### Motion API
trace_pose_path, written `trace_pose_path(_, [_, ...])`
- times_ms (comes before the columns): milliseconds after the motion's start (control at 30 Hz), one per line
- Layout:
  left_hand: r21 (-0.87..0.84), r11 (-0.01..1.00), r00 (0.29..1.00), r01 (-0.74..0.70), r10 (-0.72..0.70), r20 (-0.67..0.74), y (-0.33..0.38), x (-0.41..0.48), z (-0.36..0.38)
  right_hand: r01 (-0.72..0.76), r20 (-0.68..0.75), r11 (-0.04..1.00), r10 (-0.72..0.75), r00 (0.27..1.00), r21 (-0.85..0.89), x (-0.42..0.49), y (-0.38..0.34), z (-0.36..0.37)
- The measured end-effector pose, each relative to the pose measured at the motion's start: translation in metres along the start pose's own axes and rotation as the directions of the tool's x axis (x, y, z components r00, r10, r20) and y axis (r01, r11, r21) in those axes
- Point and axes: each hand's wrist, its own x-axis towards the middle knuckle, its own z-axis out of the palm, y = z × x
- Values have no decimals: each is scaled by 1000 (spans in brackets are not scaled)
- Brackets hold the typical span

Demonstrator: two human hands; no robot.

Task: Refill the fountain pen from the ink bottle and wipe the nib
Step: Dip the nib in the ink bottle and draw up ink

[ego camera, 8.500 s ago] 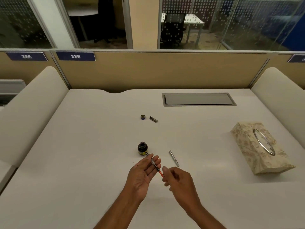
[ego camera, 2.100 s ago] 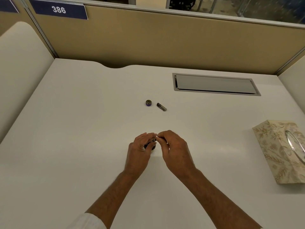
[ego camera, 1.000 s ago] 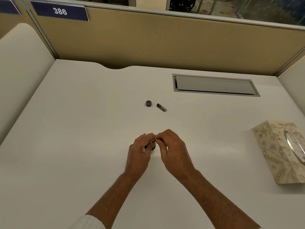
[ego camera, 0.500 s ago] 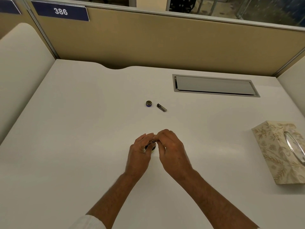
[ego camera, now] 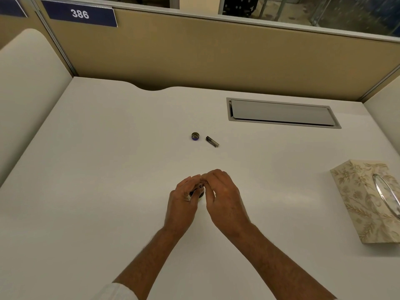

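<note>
Both hands' fingers [ego camera: 195,180] curl round small dark ink bottle [ego camera: 200,193], mostly hidden; grip unclear.

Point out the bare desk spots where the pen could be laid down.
Bare: the wide stretch left of the left hand, and the strip between the right hand and the tissue box. Crowded: around the ink bottle between both hands.

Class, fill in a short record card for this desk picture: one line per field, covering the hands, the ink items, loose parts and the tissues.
left hand: cupped around the ink bottle, which is mostly hidden
right hand: fingers pinched above the bottle; what they hold is hidden
bottle cap: off, lying farther back on the desk
small dark pen part: lying just right of the cap
tissue box: right edge of the desk, untouched
nib wiping: not yet begun
</note>
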Motion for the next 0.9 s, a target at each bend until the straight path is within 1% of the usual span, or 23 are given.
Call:
trace_pose_path(100, [-18, 1000, 1000, 8, -8, -11, 1, -1, 1, -86, -44, 996, 86, 995, 20, -1, 2, 3])
trace_pose_path(167, [-12, 1000, 1000, 2, -2, -18, 0, -2, 1, -105, -48, 994, 104, 993, -8, 0, 3, 3])
trace_pose_path(367, [10, 1000, 1000, 16, -16, -19, -4, 1, 4, -75, -18, 996, 74, 997, -38, 2, 5, 4])
trace_pose_path(533, [-14, 1000, 999, 27, -28, -17, -5, 1, 3, -42, 31, 999, 43, 999, -24, 2, 1, 5])
trace_pose_path(600, [-14, 1000, 1000, 20, -21, -20, -5, 1, 3, -51, 13, 999, 51, 999, -14, 2, 1, 4])
trace_pose_path(667, [-13, 1000, 1000, 7, -8, -23, -5, 0, 3, -92, -27, 996, 92, 995, -3, 2, 3, 4])
trace_pose_path(733, [-4, 1000, 1000, -3, 3, -30, -5, 1, 3, -122, -35, 993, 122, 992, -3, 3, 4, 4])
trace_pose_path(900, [-14, 1000, 1000, 8, -8, -23, -5, 3, 4, -78, -11, 997, 78, 997, -26, 2, 3, 4])
